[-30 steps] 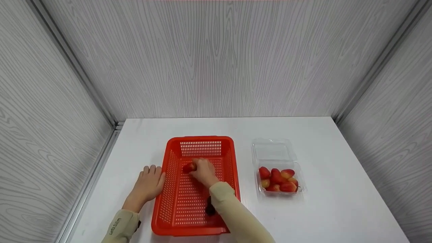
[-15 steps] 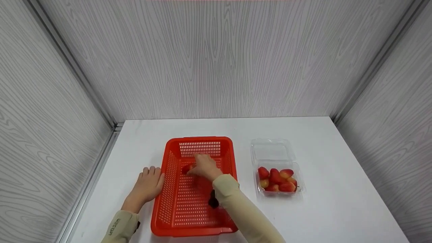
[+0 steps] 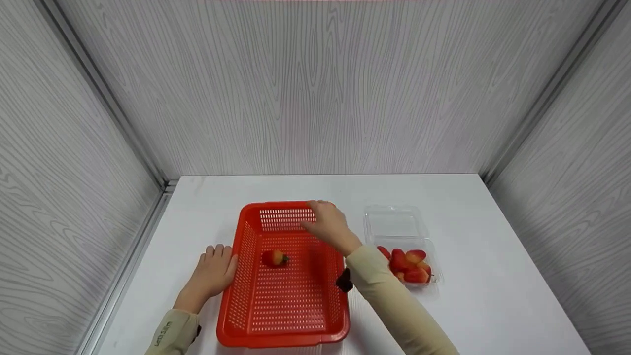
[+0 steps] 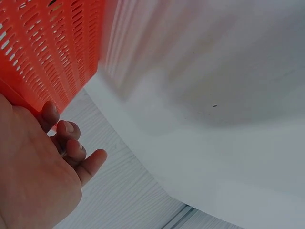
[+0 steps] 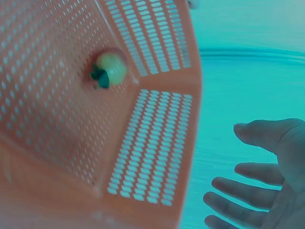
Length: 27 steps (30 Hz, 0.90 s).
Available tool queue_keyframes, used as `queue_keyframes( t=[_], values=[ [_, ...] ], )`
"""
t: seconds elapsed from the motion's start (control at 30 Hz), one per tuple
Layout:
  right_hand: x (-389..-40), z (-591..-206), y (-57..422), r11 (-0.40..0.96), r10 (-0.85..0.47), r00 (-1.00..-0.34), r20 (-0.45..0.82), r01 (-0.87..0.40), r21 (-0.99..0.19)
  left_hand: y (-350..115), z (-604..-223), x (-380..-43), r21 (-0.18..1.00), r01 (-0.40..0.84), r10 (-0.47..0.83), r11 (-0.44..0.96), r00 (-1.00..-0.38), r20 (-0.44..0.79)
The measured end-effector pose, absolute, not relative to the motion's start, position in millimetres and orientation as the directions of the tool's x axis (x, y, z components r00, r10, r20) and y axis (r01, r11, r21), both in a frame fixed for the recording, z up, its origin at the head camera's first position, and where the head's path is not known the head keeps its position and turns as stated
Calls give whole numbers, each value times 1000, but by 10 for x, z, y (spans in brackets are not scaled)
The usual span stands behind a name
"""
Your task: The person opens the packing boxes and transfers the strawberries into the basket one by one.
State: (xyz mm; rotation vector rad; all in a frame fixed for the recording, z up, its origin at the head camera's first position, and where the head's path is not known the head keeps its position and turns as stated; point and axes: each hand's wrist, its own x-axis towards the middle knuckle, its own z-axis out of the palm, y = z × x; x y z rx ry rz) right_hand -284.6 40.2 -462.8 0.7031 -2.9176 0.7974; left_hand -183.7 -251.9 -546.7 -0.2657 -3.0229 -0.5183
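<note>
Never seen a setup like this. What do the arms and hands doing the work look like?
The left hand and right hand are human and ungloved. The left sleeve and right sleeve are light beige; dark lettering marks the left one. A dark piece shows by the right cuff; I can't tell what it is.

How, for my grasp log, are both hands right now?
Left hand: open, at the basket's side, not gripping it.
Right hand: open, holding nothing.
</note>
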Motion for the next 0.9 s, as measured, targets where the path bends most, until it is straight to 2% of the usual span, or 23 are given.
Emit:
queue_keyframes(
  t=[0.17,0.33,0.77,0.9],
  values=[
    [-2841,-4530,805,775,-369,-904,216,-428,-466,-2515,-5473,-1842,334,171,154,927,-985,78],
    [-2828,-4551,1243,806,-284,-930,233,-363,-467,-2503,-5486,-1829,359,147,137,922,-989,54],
    [-2619,-4987,2049,847,-124,-992,13,-113,-519,-2507,-5459,-1800,380,147,130,913,-989,71],
    [-2517,-5196,2165,852,-96,-995,4,-85,-516,-2510,-5458,-1828,372,158,145,915,-987,64]
  ],
)
